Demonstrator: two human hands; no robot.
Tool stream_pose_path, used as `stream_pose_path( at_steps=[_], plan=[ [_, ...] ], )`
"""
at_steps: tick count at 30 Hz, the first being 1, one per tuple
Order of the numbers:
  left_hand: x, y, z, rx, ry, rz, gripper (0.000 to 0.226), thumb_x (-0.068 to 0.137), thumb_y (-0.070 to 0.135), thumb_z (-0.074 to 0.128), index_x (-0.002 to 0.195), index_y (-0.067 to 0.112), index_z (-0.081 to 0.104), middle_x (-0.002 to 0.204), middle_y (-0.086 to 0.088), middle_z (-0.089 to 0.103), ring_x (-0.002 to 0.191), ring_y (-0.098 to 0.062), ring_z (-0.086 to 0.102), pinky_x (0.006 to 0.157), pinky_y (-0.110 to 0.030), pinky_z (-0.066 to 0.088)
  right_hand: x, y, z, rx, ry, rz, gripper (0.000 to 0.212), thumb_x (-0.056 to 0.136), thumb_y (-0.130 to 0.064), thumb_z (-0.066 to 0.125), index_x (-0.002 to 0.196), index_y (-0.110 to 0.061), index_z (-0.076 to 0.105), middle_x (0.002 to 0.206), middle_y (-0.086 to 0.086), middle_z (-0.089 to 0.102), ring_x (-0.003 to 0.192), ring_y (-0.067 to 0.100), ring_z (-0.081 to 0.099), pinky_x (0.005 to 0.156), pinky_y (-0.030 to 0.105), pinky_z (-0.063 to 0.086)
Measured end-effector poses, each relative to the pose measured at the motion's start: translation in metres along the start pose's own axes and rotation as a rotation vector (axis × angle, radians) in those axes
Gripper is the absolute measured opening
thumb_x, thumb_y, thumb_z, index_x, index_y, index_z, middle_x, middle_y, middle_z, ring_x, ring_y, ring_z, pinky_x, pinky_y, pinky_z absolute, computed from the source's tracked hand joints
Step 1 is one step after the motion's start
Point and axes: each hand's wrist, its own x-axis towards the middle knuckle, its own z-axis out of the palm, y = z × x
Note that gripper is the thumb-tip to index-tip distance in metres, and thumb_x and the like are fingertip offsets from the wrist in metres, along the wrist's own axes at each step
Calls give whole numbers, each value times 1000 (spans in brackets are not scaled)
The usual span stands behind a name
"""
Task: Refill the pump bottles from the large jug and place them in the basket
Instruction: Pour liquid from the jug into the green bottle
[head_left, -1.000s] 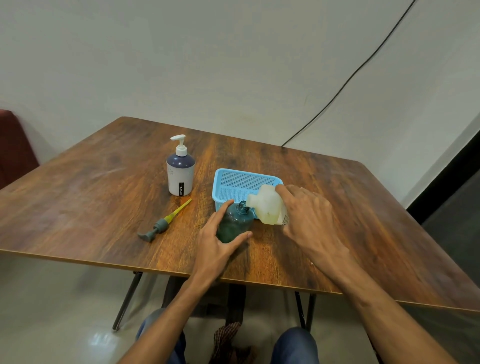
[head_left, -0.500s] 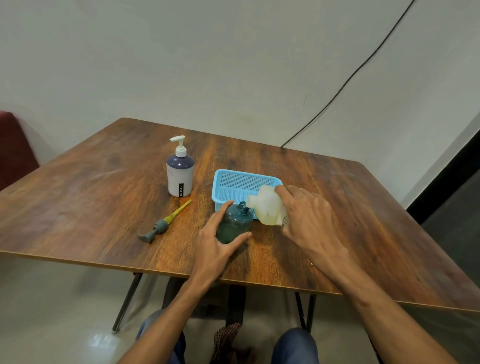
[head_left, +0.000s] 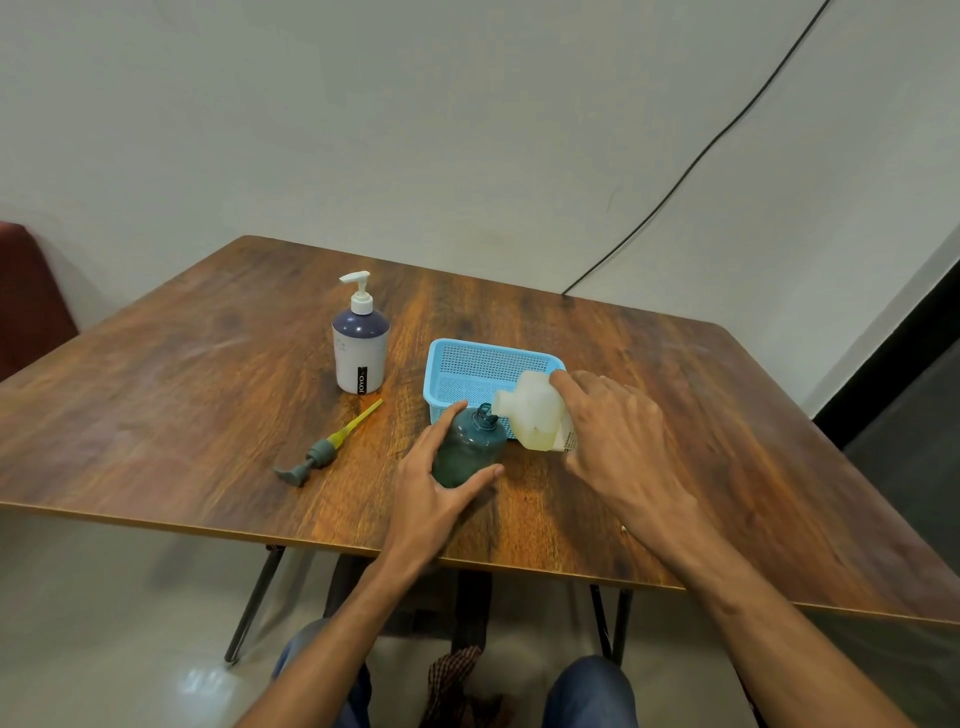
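A dark teal bottle (head_left: 470, 451) stands open-necked on the wooden table (head_left: 208, 405), and my left hand (head_left: 434, 488) grips its body from the near side. My right hand (head_left: 618, 441) holds a translucent whitish jug (head_left: 530, 418) tipped on its side, with its spout at the teal bottle's neck. The jug holds a little yellowish liquid. Just behind both sits a light blue mesh basket (head_left: 467, 366), with nothing in its visible part. A white pump bottle with a dark top (head_left: 360, 345) stands upright to the left. A loose grey pump head with a yellow tube (head_left: 324, 451) lies on the table.
The table's near edge (head_left: 311, 540) runs just in front of my hands. A black cable (head_left: 691, 166) hangs down the wall behind the table's far right side. A dark red seat (head_left: 28, 296) sits at the far left. My knees show below the table.
Nothing has visibly moved; the jug stays tipped at the teal bottle's neck and both hands keep their grips. Only the view has shifted slightly.
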Motion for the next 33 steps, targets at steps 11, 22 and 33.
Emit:
stream_pose_path(
  at_steps=[11,22,33],
  plan=[
    [-1,1,-1,1,4,3,84,76,39,86,147,45,42,137,34,46,128,14,45,100,-10,44,0,-1,0,3,-3,3,75,71,-27,85,137,-20,49,129,9,64,109,30,64,86,42,53],
    [-1,0,0,3,7,4,83,76,40,86,145,47,42,136,37,45,127,17,43,101,-10,44,0,-1,0,11,-2,9,76,71,-27,85,137,-20,50,132,10,64,112,30,64,89,44,53],
    [0,0,0,-6,5,3,82,76,38,86,145,47,42,136,38,44,127,18,42,99,-7,43,0,0,1,-11,6,-1,76,72,-29,85,137,-21,47,132,9,63,112,30,63,89,45,53]
  ],
)
